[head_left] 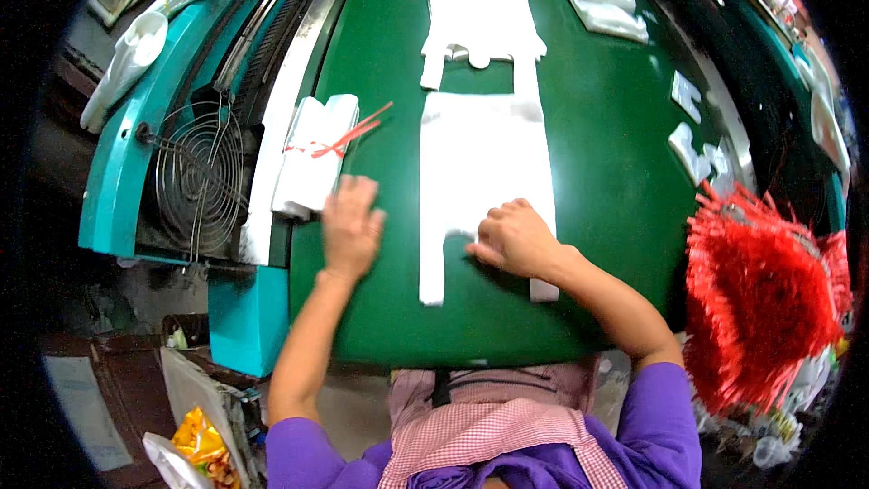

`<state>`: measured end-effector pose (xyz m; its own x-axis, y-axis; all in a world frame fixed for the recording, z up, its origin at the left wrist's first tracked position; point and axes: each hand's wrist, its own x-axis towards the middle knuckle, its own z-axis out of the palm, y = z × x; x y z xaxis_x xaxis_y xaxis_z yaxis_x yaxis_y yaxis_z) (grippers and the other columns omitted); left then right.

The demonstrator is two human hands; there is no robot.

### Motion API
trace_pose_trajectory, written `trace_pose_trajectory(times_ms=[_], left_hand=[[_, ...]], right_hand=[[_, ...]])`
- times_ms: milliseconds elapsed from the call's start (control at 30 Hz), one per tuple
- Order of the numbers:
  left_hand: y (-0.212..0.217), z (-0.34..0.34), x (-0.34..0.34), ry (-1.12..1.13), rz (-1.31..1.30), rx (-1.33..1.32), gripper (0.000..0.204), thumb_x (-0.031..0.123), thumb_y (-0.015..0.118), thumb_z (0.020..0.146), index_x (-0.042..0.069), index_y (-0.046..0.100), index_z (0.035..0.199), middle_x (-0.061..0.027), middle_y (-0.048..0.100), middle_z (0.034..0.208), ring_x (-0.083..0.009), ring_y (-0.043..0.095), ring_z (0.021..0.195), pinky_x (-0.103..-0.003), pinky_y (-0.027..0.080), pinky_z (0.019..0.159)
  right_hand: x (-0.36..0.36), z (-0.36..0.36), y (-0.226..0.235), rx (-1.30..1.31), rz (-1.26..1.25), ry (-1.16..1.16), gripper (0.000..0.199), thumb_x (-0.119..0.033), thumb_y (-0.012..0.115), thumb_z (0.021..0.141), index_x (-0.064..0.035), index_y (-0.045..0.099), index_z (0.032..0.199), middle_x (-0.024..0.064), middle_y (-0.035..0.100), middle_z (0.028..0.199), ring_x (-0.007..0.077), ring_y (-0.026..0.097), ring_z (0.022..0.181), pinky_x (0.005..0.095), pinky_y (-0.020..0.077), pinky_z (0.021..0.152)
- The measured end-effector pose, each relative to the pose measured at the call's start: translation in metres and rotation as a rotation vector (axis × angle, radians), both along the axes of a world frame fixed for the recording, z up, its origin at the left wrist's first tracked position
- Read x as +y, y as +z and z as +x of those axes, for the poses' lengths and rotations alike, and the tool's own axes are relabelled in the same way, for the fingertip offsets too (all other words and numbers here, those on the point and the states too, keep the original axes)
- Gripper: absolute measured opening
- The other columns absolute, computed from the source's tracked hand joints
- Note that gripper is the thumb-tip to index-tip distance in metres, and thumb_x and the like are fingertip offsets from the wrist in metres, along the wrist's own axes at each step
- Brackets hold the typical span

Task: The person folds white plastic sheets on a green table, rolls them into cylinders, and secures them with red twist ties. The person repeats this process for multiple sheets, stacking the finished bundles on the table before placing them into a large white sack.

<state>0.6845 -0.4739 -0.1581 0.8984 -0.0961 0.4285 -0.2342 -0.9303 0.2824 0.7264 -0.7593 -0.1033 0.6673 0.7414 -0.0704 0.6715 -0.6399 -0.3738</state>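
Facing the table's [615,190] near edge, the bag [486,158] seemed flimsy (handles [432,272] gripped best). Right hand [518,237] curled, hold unclear; left hand [353,228] spread, empty.

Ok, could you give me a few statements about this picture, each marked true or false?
1. The tabletop is red. False: it is green.
2. A red tie runs across the white bundle. True.
3. The left fingers hold the red tie. False: they are beside the bundle's near end, off the tie.
4. The right fingers are at the near end of a flat white bag. True.
5. The red fringed material is on the left. False: it is on the right.
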Motion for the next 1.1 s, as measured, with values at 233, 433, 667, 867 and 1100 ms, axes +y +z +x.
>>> trace_pose_trajectory(times_ms=[233, 433, 667, 867, 1100], left_hand=[[0.032, -0.133, -0.068, -0.518, 0.078, 0.408, 0.08, 0.035, 0.07, 0.076, -0.001, 0.036, 0.138, -0.0185, 0.033, 0.146, -0.0352, 0.028, 0.138, -0.051, 0.022, 0.111], [0.041, -0.16, -0.039, -0.664, 0.17, 0.48, 0.073, 0.021, 0.073, 0.07, 0.002, 0.043, 0.134, -0.0165, 0.034, 0.146, -0.0329, 0.031, 0.136, -0.045, 0.03, 0.109], [0.024, -0.149, -0.022, -0.675, 0.098, 0.2, 0.037, 0.002, 0.065, 0.067, 0.01, 0.063, 0.103, -0.0055, 0.059, 0.123, -0.029, 0.048, 0.125, -0.05, 0.031, 0.106], [0.041, -0.107, -0.053, -0.57, -0.288, 0.394, 0.017, 0.0, 0.062, 0.078, 0.002, 0.063, 0.095, -0.0162, 0.066, 0.08, -0.0334, 0.065, 0.07, -0.04, 0.05, 0.061], [0.015, -0.055, -0.121, -0.501, -0.006, 0.285, 0.021, 0.006, 0.062, 0.079, 0.006, 0.061, 0.1, -0.0124, 0.063, 0.069, -0.0302, 0.062, 0.06, -0.04, 0.049, 0.055]], right_hand=[[-0.001, -0.041, -0.031, -0.212, 0.076, 0.054, 0.067, -0.045, 0.053, 0.09, -0.0013, 0.038, 0.139, 0.0213, 0.027, 0.149, 0.0342, 0.022, 0.14, 0.0474, 0.0181, 0.113], [-0.026, -0.045, -0.032, -0.172, 0.162, -0.05, 0.076, -0.049, 0.058, 0.085, 0.0018, 0.036, 0.138, 0.0238, 0.025, 0.149, 0.0383, 0.024, 0.138, 0.0504, 0.022, 0.111], [-0.119, -0.178, -0.019, -0.145, 0.01, 0.16, 0.07, -0.03, 0.067, 0.078, -0.0166, 0.037, 0.14, 0.0166, 0.025, 0.15, 0.0344, 0.021, 0.14, 0.0583, 0.0173, 0.109], [-0.106, -0.16, -0.028, -0.138, 0.488, 0.149, 0.021, -0.014, 0.058, 0.082, -0.0109, 0.06, 0.103, 0.0127, 0.053, 0.119, 0.0304, 0.044, 0.125, 0.0511, 0.0291, 0.105], [-0.049, -0.108, -0.027, 0.176, 0.768, -0.308, 0.022, -0.017, 0.052, 0.093, -0.0032, 0.057, 0.108, 0.0198, 0.061, 0.087, 0.0364, 0.059, 0.076, 0.0445, 0.0472, 0.069]])
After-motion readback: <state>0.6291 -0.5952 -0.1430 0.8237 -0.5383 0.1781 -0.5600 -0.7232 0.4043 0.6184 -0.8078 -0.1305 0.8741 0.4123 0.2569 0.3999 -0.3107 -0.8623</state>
